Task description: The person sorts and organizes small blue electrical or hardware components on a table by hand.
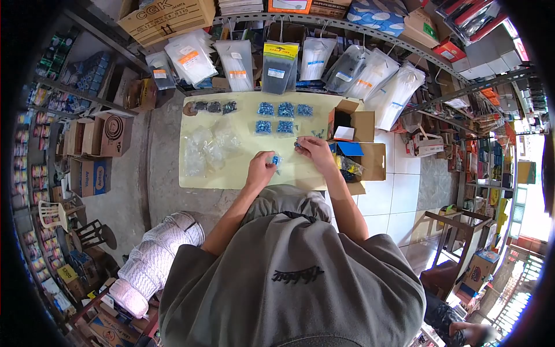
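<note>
My left hand [262,169] is closed on a small clear bag [276,161] with blue pieces in it, near the front edge of the pale yellow table [243,180]. To its right, my right hand [314,151] has its fingers pinched together on small blue pieces [299,146]. Beyond the hands lie several filled bags of blue pieces [285,110] in two rows. A few loose pieces [318,133] rest just behind my right hand, close to an open box [363,124].
Empty clear bags [202,147] spread over the table's left part, with dark-filled bags [214,107] behind them. A second open box [374,162] holds yellow and dark packets at the right. Packs of cable ties [281,69] hang beyond the table. Rope [165,251] stands at the lower left.
</note>
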{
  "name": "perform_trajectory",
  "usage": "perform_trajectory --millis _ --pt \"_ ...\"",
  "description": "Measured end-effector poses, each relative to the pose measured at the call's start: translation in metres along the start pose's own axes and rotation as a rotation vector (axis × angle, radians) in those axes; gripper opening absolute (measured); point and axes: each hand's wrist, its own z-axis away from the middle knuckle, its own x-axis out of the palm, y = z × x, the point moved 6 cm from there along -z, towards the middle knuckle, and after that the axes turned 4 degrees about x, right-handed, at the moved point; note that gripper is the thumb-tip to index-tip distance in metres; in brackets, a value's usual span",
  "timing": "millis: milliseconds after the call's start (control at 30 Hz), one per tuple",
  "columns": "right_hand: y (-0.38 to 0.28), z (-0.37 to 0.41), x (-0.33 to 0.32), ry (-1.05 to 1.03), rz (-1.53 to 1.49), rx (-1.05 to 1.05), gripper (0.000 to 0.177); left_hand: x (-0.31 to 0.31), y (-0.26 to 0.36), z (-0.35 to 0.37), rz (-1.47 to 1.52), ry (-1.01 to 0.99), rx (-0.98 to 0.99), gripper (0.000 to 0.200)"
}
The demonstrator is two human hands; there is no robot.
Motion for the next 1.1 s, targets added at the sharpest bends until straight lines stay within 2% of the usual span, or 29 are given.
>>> perform_trajectory --millis 133,200,467,1100 --pt "0.008 0.003 0.026 -0.077 0.003 -0.008 0.022 0.000 -0.001 0.001 -0.004 -0.019 -0.024 0.039" --pt "0.015 0.004 0.039 -0.152 0.159 -0.017 0.020 0.000 0.000 0.001 -0.006 -0.006 -0.028 0.042" --pt "0.026 0.007 0.052 -0.128 0.413 -0.073 0.018 -0.001 0.002 0.002 -0.042 -0.029 -0.040 0.043" --pt "0.032 -0.001 0.051 -0.113 0.402 -0.122 0.015 -0.001 0.003 0.002 -0.031 -0.046 -0.023 0.041"
